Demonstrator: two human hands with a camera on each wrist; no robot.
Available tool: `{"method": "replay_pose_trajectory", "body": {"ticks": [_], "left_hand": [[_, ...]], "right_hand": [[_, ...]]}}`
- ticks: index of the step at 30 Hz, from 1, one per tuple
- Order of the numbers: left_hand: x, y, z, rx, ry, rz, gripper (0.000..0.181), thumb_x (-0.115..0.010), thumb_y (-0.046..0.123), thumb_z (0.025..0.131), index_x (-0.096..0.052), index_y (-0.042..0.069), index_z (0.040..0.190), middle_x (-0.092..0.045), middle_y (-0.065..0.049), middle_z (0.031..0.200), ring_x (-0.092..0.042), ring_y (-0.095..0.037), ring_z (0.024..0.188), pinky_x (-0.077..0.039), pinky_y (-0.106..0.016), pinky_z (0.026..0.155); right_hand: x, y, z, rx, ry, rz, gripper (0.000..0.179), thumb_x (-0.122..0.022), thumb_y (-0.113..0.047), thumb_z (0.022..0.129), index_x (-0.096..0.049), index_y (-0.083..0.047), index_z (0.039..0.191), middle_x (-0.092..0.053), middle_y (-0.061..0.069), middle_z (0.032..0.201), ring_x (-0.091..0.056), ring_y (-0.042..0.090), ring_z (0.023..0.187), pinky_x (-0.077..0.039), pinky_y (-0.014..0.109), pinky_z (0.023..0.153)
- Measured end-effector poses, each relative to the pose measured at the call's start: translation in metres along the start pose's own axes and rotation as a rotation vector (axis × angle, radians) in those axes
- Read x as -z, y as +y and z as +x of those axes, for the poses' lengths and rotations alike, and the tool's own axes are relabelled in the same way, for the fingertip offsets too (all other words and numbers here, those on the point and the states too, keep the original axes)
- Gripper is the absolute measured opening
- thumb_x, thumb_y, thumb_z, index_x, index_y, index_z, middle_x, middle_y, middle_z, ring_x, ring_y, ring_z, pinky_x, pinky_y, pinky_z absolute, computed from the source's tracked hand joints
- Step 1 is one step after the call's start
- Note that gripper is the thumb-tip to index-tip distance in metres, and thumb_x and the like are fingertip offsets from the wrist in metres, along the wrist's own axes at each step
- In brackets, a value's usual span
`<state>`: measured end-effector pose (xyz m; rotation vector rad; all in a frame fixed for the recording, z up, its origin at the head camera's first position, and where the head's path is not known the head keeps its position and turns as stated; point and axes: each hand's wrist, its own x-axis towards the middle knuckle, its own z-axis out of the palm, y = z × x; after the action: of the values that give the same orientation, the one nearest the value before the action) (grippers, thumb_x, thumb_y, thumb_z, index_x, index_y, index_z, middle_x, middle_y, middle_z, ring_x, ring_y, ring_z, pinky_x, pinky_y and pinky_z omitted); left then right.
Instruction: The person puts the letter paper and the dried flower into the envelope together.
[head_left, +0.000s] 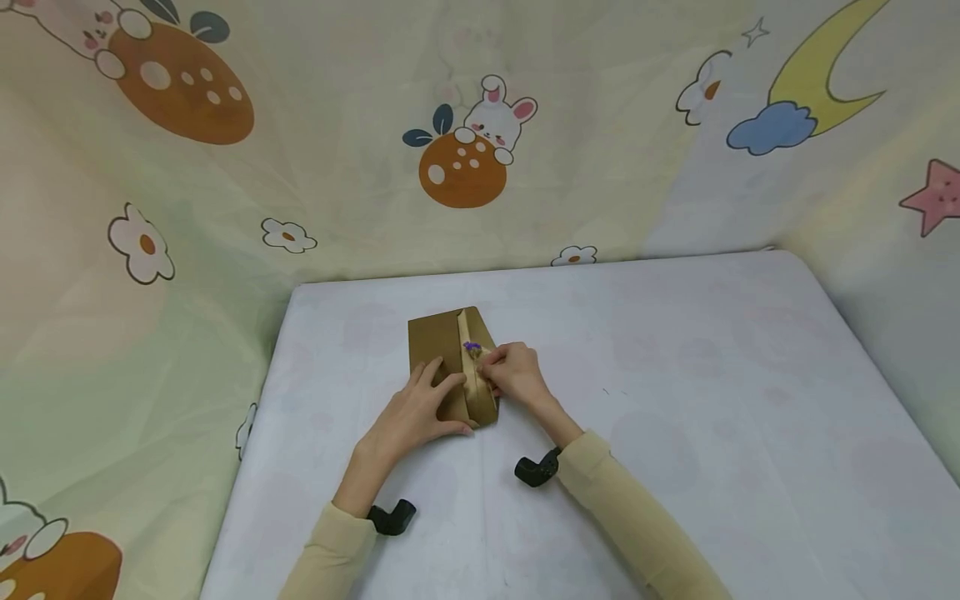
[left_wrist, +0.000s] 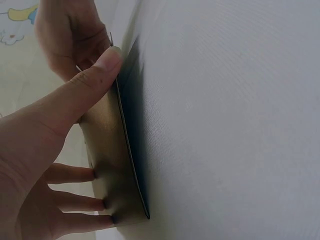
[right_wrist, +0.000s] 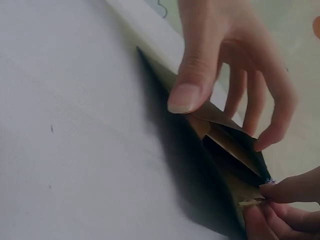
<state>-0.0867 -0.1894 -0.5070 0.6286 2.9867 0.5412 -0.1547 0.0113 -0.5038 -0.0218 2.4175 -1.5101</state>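
Observation:
A brown paper envelope (head_left: 433,337) lies on the white-covered table, its pocket gaping in the right wrist view. A small sprig of purple flowers (head_left: 472,346) is at the pale inner strip near its right side. My left hand (head_left: 414,414) presses on the envelope with fingers spread, the thumb (left_wrist: 102,67) at its near edge. With thumb and fingertips my right hand (head_left: 516,373) pinches the sprig close to the flowers at the envelope's right side. A pale end shows between those fingertips in the right wrist view. In the left wrist view the sprig is hidden.
The white tablecloth (head_left: 675,400) stretches around the envelope. Tiny dark bits (head_left: 615,392) lie to the right of my right hand. A patterned curtain (head_left: 337,150) hangs behind the table and along its sides. Black wrist devices (head_left: 393,517) sit at both cuffs.

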Motion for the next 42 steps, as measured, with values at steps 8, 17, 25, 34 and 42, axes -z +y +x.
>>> {"method": "replay_pose_trajectory", "body": {"ticks": [8,17,25,34,42], "left_hand": [[0.002,0.001,0.002,0.007,0.002,0.001,0.078,-0.082,0.061,0.078,-0.058,0.024,0.142,-0.042,-0.024,0.155,-0.044,-0.05,0.14,-0.059,-0.059,0.082],[0.005,0.0,0.003,0.007,0.006,-0.005,0.079,-0.082,0.061,0.078,-0.056,0.025,0.144,-0.041,-0.024,0.156,-0.044,-0.049,0.14,-0.06,-0.057,0.079],[0.004,-0.002,0.002,0.011,0.007,-0.001,0.079,-0.082,0.061,0.078,-0.056,0.025,0.144,-0.04,-0.024,0.156,-0.043,-0.05,0.141,-0.06,-0.056,0.079],[0.004,-0.003,0.003,0.005,0.011,0.003,0.08,-0.082,0.062,0.077,-0.056,0.025,0.144,-0.041,-0.025,0.156,-0.043,-0.049,0.142,-0.06,-0.056,0.08],[0.001,-0.001,0.0,0.029,-0.01,-0.021,0.083,-0.082,0.062,0.078,-0.054,0.025,0.147,-0.039,-0.023,0.158,-0.042,-0.045,0.143,-0.06,-0.056,0.08]], "right_hand": [[-0.007,-0.007,0.002,0.02,-0.011,-0.03,0.008,-0.075,-0.004,0.09,-0.076,0.001,0.084,-0.074,0.013,0.072,-0.069,0.02,0.05,-0.058,0.03,0.05],[-0.014,-0.012,0.007,0.064,-0.02,-0.066,0.009,-0.075,-0.005,0.09,-0.076,0.001,0.084,-0.073,0.013,0.074,-0.071,0.025,0.052,-0.058,0.03,0.049],[-0.02,-0.013,0.012,0.062,-0.046,-0.046,0.01,-0.071,-0.003,0.092,-0.078,0.0,0.085,-0.074,0.012,0.077,-0.068,0.017,0.049,-0.057,0.026,0.049],[-0.025,-0.016,0.017,0.007,-0.082,0.057,0.012,-0.066,0.002,0.091,-0.078,0.003,0.094,-0.075,0.016,0.084,-0.071,0.017,0.055,-0.06,0.029,0.054],[-0.028,-0.008,0.014,0.03,-0.091,0.087,0.015,-0.07,0.0,0.093,-0.078,0.006,0.104,-0.077,0.021,0.097,-0.071,0.017,0.057,-0.06,0.028,0.056]]}}
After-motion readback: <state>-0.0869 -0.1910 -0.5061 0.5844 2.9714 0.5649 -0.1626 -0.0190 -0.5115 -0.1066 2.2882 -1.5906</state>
